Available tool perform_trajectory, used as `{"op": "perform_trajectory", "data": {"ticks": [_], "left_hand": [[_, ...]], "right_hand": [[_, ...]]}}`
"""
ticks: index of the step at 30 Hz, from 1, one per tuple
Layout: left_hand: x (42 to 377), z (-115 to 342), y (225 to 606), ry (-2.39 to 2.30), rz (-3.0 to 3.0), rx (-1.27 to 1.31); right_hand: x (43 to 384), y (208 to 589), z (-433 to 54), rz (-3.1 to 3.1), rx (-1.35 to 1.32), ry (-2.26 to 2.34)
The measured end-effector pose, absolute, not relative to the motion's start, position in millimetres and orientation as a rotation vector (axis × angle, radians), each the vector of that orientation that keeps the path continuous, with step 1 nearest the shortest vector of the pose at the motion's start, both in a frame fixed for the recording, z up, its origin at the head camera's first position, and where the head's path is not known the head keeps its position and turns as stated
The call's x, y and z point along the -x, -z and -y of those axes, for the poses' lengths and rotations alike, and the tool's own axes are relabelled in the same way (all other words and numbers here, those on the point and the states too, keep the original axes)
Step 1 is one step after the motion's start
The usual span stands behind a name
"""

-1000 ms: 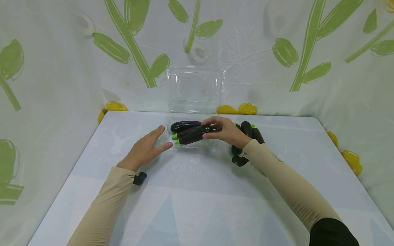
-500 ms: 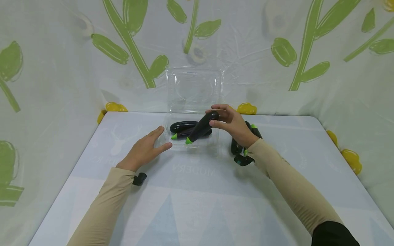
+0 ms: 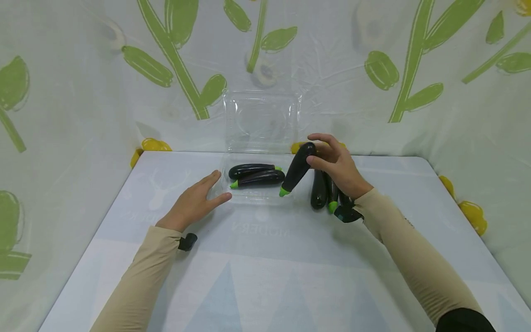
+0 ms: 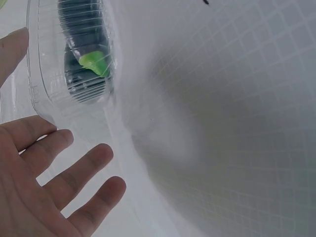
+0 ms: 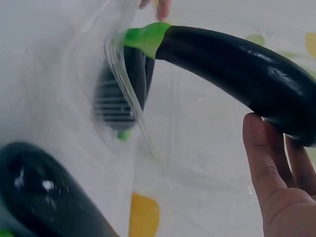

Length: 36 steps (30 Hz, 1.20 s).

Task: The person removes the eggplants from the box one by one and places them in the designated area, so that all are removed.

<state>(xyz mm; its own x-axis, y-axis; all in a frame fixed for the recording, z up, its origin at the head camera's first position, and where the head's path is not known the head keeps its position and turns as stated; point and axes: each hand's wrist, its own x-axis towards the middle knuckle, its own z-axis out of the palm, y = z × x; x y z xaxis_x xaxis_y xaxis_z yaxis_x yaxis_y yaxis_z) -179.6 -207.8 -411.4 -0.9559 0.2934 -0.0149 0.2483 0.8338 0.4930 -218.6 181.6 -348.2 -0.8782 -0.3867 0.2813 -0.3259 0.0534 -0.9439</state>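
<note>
at the centre-left of the head view, the left hand [image 3: 192, 203] is spreading its fingers wide and is holding nothing; it is standing just beside the clear box [image 3: 257, 197], maybe because the box looks light and could be slipping. whether it is touching the rim, i cannot tell.

in the centre, the box is lying with its lid [image 3: 263, 120] standing up behind, probably because the cloth is supporting it. inside, two eggplants [image 3: 258, 178] are lying side by side, green ends pointing opposite ways, which is likely making them fit closer.

right of centre, the right hand [image 3: 338, 163] is pinching the held eggplant [image 3: 298, 168] between thumb and fingers near its thick end, so the green end is hanging freely toward the lower left, by the right side of the box. below this hand, loose eggplants [image 3: 319, 190] are grouping together, partly hidden; their number i cannot tell surely.

under everything, the pale table [image 3: 265, 286] is showing faint letters and bluish triangles. around it, the whitish cloth [image 3: 332, 101] is rising like walls, carrying printed green leaves [image 3: 381, 70] and yellow shapes [image 3: 156, 144].
</note>
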Motion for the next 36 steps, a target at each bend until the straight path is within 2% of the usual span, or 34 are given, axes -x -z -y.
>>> {"op": "perform_trajectory", "data": {"ticks": [6, 22, 36], "left_hand": [[179, 209, 412, -0.775, -2.927, -0.441], [179, 208, 412, -0.773, -2.917, -0.441], [179, 207, 412, -0.763, -2.924, -0.440]], "right_hand": [[219, 345, -202, -2.152, 0.827, 2.118], [215, 344, -233, -2.307, 0.644, 2.071], [205, 343, -281, -2.566, 0.396, 1.752]]}}
